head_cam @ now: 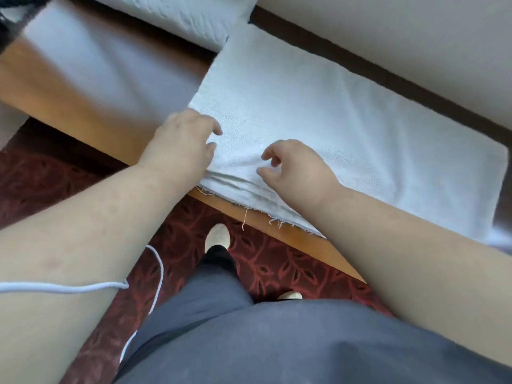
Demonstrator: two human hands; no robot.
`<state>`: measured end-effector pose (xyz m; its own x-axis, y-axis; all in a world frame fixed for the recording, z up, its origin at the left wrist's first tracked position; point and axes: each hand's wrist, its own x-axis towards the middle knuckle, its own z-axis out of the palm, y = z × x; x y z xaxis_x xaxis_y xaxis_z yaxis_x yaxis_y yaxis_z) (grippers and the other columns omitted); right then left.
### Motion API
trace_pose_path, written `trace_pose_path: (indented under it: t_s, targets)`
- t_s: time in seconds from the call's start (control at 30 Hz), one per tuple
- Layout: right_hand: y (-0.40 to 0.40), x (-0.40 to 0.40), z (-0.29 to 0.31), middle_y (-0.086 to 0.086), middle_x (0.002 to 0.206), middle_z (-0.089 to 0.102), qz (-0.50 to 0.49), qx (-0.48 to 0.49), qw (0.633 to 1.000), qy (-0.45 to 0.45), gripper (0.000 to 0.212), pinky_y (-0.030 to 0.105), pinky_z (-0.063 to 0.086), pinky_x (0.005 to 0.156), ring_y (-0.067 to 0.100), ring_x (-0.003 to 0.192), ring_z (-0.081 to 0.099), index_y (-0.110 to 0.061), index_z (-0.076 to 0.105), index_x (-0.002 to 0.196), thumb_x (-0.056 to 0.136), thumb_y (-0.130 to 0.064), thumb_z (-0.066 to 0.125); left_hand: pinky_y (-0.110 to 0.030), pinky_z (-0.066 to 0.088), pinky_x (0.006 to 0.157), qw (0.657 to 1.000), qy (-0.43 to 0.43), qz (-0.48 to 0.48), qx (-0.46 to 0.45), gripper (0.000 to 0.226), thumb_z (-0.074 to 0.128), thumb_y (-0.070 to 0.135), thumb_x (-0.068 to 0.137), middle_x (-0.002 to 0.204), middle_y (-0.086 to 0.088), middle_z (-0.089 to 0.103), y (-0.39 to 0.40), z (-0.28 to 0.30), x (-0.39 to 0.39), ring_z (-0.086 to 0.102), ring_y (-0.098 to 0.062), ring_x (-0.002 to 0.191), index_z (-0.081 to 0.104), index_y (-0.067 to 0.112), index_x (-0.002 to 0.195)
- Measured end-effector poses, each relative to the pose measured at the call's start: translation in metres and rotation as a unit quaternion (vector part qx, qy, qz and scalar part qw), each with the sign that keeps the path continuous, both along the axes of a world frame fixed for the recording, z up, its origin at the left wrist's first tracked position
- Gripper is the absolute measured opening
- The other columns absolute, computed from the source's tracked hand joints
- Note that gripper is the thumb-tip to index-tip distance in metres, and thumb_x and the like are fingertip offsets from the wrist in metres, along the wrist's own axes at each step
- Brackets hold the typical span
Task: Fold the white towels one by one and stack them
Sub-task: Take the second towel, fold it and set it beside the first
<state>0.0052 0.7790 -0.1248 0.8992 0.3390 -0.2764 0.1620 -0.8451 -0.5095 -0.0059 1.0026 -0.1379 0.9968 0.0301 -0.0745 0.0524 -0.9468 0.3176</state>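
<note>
A white towel (346, 128) lies spread flat along the wooden bench (83, 106), its near edge layered and frayed over the bench lip, seemingly already doubled. The left hand (180, 142) rests on the near left corner, fingers loosely bent, likely steadying it. The right hand (296, 164) hovers just beside, fingers curled as if to pinch the top layer, gripping nothing clearly. More white cloth (177, 18) lies at far left; a white cord (83, 286) crosses the left forearm
</note>
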Motion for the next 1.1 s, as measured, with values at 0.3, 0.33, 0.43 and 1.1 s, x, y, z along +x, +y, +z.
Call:
trace_pose_path:
  t_s: [0.3, 0.33, 0.43, 1.1]
  targets:
    - [-0.113, -0.072, -0.024, -0.002, 0.123, 0.053, -0.023, -0.129, 0.991, -0.04, 0.041, 0.039, 0.038, 0.097, 0.026, 0.115, 0.045, -0.031, 0.059, 0.122, 0.084, -0.046, 0.065, -0.043, 0.042, 0.1, 0.971, 0.099, -0.196, 0.09, 0.056, 0.069, 0.054, 0.08, 0.126, 0.0, 0.051, -0.061, -0.007, -0.015, 0.041, -0.026, 0.12, 0.052, 0.032, 0.129]
    - [-0.116, -0.075, -0.024, -0.001, 0.123, 0.053, -0.025, -0.137, 0.989, -0.052, 0.04, 0.04, 0.039, 0.097, 0.027, 0.114, 0.045, -0.03, 0.06, 0.121, 0.085, -0.046, 0.064, -0.044, 0.042, 0.1, 0.967, 0.102, -0.21, 0.104, 0.056, 0.069, 0.052, 0.082, 0.127, 0.0, 0.05, -0.058, -0.006, -0.015, 0.041, -0.026, 0.121, 0.051, 0.032, 0.131]
    - [-0.122, -0.081, -0.028, 0.001, 0.123, 0.054, -0.042, -0.168, 0.982, -0.079, 0.038, 0.042, 0.041, 0.095, 0.029, 0.114, 0.046, -0.028, 0.059, 0.124, 0.088, -0.04, 0.059, -0.045, 0.044, 0.093, 0.958, 0.082, -0.246, 0.125, 0.05, 0.066, 0.036, 0.085, 0.127, -0.002, 0.052, -0.047, -0.01, -0.015, 0.043, -0.027, 0.119, 0.052, 0.031, 0.133]
    - [-0.11, -0.093, -0.024, 0.014, 0.119, 0.054, -0.139, -0.151, 0.969, -0.14, 0.037, 0.041, 0.038, 0.101, 0.038, 0.115, 0.043, -0.012, 0.066, 0.118, 0.085, -0.006, 0.051, -0.055, 0.044, 0.093, 0.955, 0.004, -0.28, 0.099, 0.034, 0.054, 0.009, 0.091, 0.124, -0.015, 0.052, 0.037, -0.009, -0.004, 0.043, -0.039, 0.115, 0.059, 0.016, 0.124]
